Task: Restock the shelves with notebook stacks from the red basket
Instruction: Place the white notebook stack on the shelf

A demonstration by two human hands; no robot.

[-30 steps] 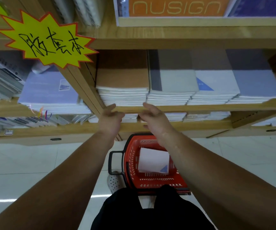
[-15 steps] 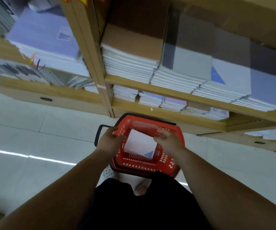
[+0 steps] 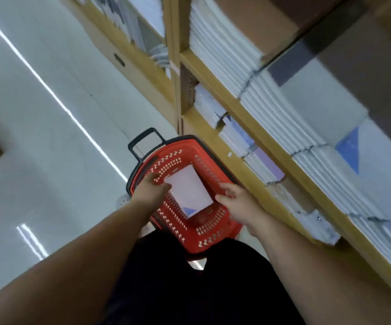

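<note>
The red basket (image 3: 205,233) stands on the floor at my feet, right against the bottom shelf. Inside it lies a notebook stack (image 3: 187,191) with a white cover and a blue triangle in one corner. My left hand (image 3: 153,188) grips the stack's left edge, fingers over its top corner. On the opposite edge my right hand (image 3: 235,200) has its fingers curled around the stack. The stack is level with the basket's rim.
Wooden shelves (image 3: 272,146) run along the right, packed with white and purple notebook piles (image 3: 283,118); smaller piles (image 3: 236,139) fill the lowest shelf. The basket's black handle (image 3: 145,141) sticks out to the far side. White tiled floor (image 3: 49,137) lies on the left.
Both hands came down from the shelf edge into the basket and closed on the sides of the notebook stack. The view tilted down and swung left.
</note>
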